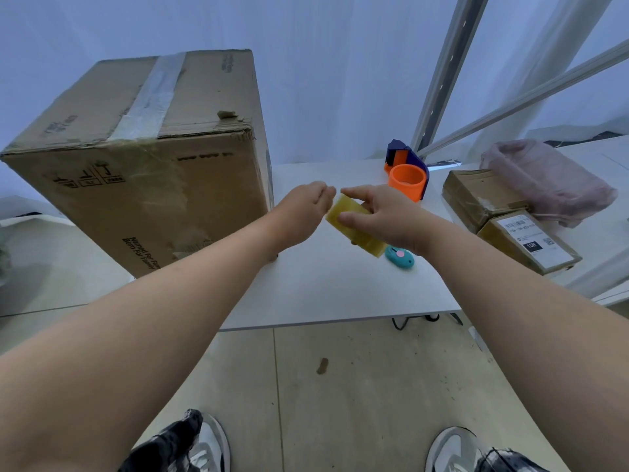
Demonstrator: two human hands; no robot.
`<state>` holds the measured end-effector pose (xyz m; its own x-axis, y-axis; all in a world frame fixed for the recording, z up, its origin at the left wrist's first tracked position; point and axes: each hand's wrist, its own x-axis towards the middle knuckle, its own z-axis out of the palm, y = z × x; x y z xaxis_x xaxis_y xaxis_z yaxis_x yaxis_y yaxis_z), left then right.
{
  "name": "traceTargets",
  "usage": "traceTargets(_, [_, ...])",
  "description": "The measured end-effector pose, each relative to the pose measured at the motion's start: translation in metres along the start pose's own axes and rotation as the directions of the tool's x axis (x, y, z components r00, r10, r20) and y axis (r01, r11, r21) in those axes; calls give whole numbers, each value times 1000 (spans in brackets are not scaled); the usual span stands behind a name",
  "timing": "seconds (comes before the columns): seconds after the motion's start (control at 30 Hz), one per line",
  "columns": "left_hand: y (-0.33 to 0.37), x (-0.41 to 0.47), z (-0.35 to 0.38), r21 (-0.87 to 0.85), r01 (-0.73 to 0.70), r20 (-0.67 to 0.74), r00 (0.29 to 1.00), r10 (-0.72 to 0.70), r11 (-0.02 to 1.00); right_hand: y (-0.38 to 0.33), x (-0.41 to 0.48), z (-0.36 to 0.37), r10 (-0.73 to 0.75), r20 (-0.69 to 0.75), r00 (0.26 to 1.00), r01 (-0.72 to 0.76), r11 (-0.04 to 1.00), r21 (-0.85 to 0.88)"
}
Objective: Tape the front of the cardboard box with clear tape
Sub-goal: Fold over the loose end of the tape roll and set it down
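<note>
A large cardboard box point(143, 185) stands on the white table point(326, 294) at the left, with an old strip of tape along its top seam and a scuffed front face. My right hand point(388, 219) holds a yellowish roll of clear tape point(354, 223) just right of the box. My left hand point(303, 209) pinches at the roll's upper edge with its fingertips. Both hands hover above the table, apart from the box.
An orange and purple tape dispenser point(406, 173) stands behind my hands. A small teal cutter point(400, 257) lies under my right wrist. Two small parcels point(507, 219) and a pink bag point(548, 178) sit at the right. Metal shelf rails point(449, 73) rise behind.
</note>
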<state>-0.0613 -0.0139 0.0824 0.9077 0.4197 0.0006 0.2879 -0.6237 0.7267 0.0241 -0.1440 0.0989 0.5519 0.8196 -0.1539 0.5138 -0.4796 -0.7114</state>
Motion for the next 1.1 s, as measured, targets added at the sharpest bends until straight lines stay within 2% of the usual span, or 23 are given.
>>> traceTargets(0.1, [3, -2, 1, -219, 17, 54, 999, -6, 976, 6, 1, -1, 14, -49, 999, -16, 999, -40])
traceTargets(0.27, [5, -5, 0, -343, 94, 183, 983, -32, 935, 9, -2, -1, -7, -55, 998, 4, 998, -66])
traceTargets(0.37, [2, -1, 0, -261, 110, 138, 988, -75, 959, 9, -2, -2, -3, -45, 999, -1, 996, -91])
traceTargets(0.5, [4, 2, -1, -362, 103, 10, 994, -107, 926, 8, -3, -4, 20, -84, 996, -28, 995, -93])
traceTargets(0.7, [2, 1, -4, -484, 185, 64, 982, -177, 855, 9, -4, -1, 31, -69, 997, -38, 994, -101])
traceTargets(0.87, [0, 0, -7, -355, 141, 28, 990, -140, 924, 8, -1, -2, 10, -106, 994, -22, 994, -108])
traceTargets(1.1, [5, -4, -10, -190, 51, 106, 994, -31, 981, 7, 2, -3, -6, -142, 990, -9, 995, -101])
